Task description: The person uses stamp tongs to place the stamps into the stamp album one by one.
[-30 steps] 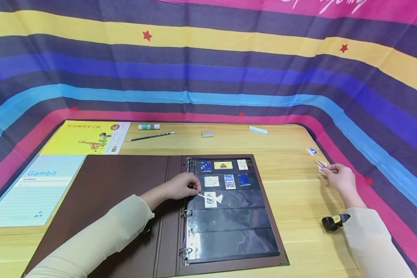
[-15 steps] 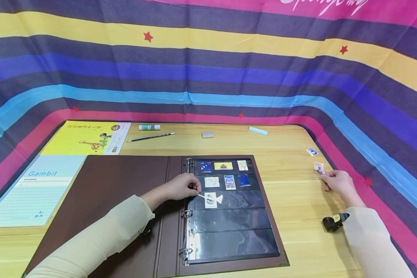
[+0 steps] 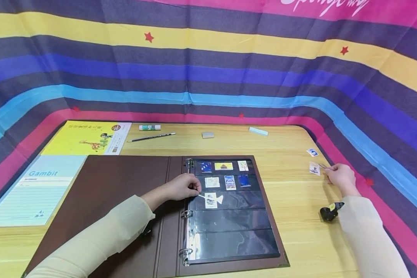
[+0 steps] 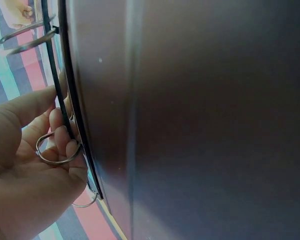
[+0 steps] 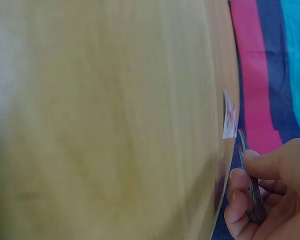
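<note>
My left hand (image 3: 184, 186) is at the ring side of the open stamp album (image 3: 125, 185), its fingertips pinching the edge of the black pocket page (image 3: 229, 220) beside a metal ring (image 4: 57, 150). Just right of those fingertips a stamp (image 3: 210, 200) sits in the third row, with bright glare across the clear film. My right hand (image 3: 340, 179) holds metal tweezers (image 5: 254, 187) between thumb and fingers. Their tips are right at the right edge of a loose stamp (image 3: 314, 168) near the table's right edge. Another blue-and-white stamp (image 3: 312, 152) lies just beyond it.
Several stamps fill the page's top two rows. Behind the album lie a glue stick (image 3: 150, 127), a pencil (image 3: 151, 137), a grey eraser (image 3: 207, 135) and a pale blue stick (image 3: 258, 131). A Gambit notebook (image 3: 34, 193) and a yellow booklet (image 3: 87, 137) lie left.
The loose stamp has shifted slightly left. My right hand dipped toward me with its fingers at the stamp, then moved back up, tweezers now at its right edge. My left hand stays put.
</note>
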`<action>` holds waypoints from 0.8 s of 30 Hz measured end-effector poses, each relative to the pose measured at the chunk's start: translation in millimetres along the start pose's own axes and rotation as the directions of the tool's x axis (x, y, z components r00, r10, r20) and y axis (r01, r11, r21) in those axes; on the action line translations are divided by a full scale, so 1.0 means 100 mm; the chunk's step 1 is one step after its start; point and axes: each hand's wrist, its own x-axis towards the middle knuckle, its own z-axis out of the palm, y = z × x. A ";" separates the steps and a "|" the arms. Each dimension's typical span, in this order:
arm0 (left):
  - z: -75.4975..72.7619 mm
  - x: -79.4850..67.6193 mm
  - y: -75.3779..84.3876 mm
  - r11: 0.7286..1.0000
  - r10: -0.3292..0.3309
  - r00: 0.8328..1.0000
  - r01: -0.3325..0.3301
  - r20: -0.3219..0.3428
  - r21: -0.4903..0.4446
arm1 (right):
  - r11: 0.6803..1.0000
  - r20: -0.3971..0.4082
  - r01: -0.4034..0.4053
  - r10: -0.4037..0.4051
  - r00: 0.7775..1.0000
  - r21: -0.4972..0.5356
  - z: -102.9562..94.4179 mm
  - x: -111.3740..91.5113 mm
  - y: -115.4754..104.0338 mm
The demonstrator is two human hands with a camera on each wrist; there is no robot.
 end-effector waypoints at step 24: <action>0.01 0.02 -0.01 1.000 0.003 1.000 -0.003 -0.002 0.021 | 0.986 0.086 0.034 -0.020 0.996 -0.161 -0.09 -0.06 -0.10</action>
